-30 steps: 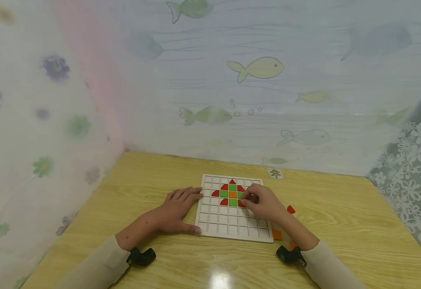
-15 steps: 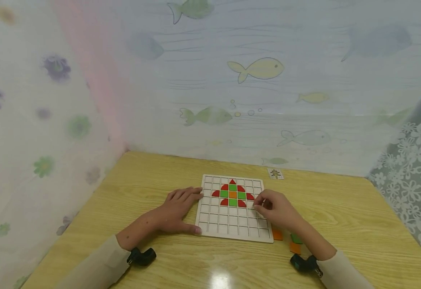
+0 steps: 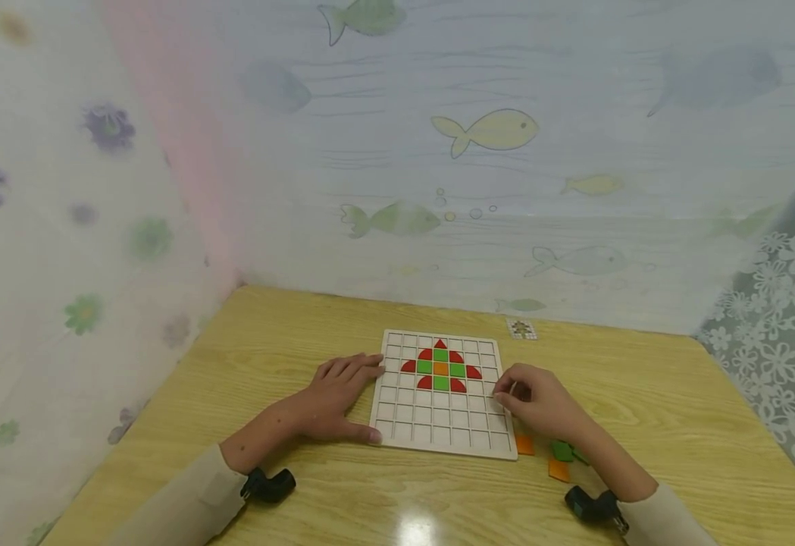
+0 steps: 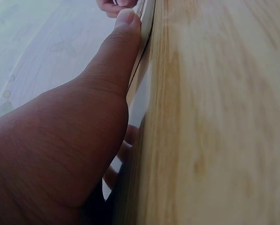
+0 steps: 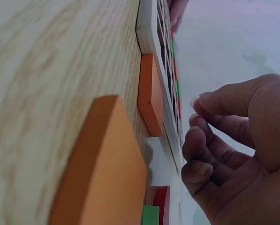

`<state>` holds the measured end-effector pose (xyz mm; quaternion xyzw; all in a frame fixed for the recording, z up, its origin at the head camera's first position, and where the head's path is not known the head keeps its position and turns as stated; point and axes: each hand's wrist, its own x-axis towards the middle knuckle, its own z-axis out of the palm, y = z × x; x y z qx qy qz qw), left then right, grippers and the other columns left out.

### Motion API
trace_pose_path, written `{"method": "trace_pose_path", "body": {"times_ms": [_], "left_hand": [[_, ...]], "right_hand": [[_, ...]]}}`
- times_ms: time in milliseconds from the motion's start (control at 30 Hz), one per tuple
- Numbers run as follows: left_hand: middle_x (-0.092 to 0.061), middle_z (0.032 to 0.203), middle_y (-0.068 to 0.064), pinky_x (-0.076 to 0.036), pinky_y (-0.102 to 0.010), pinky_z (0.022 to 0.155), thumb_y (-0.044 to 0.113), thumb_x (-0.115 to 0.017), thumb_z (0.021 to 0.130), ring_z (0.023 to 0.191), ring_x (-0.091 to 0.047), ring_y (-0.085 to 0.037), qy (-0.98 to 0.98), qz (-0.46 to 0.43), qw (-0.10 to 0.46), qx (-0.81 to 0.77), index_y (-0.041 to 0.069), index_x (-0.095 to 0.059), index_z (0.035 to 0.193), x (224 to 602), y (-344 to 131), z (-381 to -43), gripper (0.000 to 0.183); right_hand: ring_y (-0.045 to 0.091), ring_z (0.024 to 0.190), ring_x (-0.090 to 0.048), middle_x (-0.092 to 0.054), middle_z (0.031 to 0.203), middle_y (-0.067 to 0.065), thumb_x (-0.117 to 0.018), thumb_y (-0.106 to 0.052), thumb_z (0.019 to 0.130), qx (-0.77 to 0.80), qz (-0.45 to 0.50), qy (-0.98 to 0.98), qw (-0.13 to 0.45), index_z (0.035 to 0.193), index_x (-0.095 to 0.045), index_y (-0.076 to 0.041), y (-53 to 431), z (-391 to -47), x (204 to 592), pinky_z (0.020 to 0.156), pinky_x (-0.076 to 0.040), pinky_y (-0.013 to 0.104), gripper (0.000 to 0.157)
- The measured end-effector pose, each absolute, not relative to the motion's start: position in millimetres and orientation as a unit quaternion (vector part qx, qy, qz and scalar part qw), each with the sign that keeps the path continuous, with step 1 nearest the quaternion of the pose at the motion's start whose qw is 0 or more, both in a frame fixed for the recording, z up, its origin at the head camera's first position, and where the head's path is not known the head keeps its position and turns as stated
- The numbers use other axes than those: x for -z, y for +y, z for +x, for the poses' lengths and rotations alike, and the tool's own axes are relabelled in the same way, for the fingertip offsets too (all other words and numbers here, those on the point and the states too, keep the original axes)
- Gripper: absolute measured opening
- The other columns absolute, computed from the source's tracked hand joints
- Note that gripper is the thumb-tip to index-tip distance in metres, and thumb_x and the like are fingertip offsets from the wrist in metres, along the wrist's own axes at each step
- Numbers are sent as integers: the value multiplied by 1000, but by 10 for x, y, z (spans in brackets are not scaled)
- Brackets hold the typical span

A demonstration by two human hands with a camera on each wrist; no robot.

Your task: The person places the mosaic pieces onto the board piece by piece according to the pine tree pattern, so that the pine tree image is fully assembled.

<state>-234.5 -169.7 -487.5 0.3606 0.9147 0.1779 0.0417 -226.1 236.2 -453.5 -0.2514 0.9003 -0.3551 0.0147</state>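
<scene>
A white gridded board lies on the table. Set into it are an orange square tile, green squares around that, several red rounded tiles and a red triangle tile on top. My left hand rests at the board's left edge, fingers spread, thumb along the near corner. At the right edge, my right hand hovers with loosely curled fingers; thumb and index tips almost meet, and I see nothing held. Below it lie an orange tile against the board and a nearer orange tile.
Green tiles lie by the right forearm, partly hidden by it. A red tile and a green one show low in the right wrist view. A small patterned card lies behind the board. Printed curtains enclose the table.
My right hand has moved right and toward me, off the red tiles, uncovering the ones on the pattern's right side. Loose green and orange tiles came into view. My left hand stayed put.
</scene>
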Motion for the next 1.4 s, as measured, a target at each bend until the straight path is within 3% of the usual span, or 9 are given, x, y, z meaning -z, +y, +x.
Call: {"method": "trace_pose_path", "body": {"times_ms": [900, 1400], "left_hand": [[-16, 178, -3, -18, -65, 123, 85, -62, 86, 163, -13, -33, 919, 353, 45, -168, 20, -29, 168, 4901, -1694, -2348, 111], [-17, 177, -4, -19, -66, 123, 84, -63, 86, 162, -14, -34, 917, 357, 44, -174, 19, -30, 168, 4874, -1689, -2340, 110]], "right_hand": [[8, 71, -58, -67, 94, -6, -75, -13, 100, 352, -265, 897, 25, 103, -75, -17, 2610, -2102, 4553, 61, -52, 27, 5], [5, 70, -56, -68, 96, -8, -75, -10, 100, 353, -302, 886, 0, 105, -75, -18, 2880, -1917, 4537, 57, -49, 25, 10]]}}
